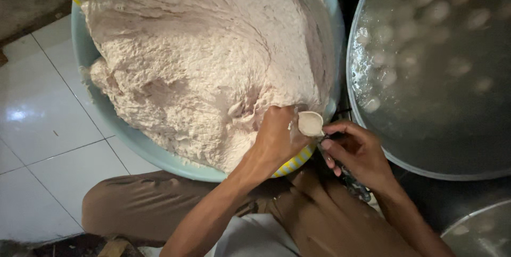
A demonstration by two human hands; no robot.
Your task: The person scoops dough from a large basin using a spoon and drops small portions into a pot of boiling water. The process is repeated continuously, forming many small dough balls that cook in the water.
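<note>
A large light-blue basin (pixel 139 144) holds a big mass of pale, sticky paste (pixel 202 60). My left hand (pixel 277 137) is closed at the basin's near rim, squeezing paste, and a smooth round ball (pixel 310 123) sits on top of the fist. My right hand (pixel 357 151) is just to the right, fingers curled on a thin utensil whose bowl meets the ball; most of its handle is hidden under my fingers. To the right, a wide metal pot (pixel 372 145) of water holds several pale balls (pixel 410 33), some floating, some sunk.
White floor tiles (pixel 42 129) lie to the left. My brown-trousered legs (pixel 143 204) are folded under the basin. The rim of another metal vessel (pixel 474 225) shows at the bottom right. The basin and the pot nearly touch.
</note>
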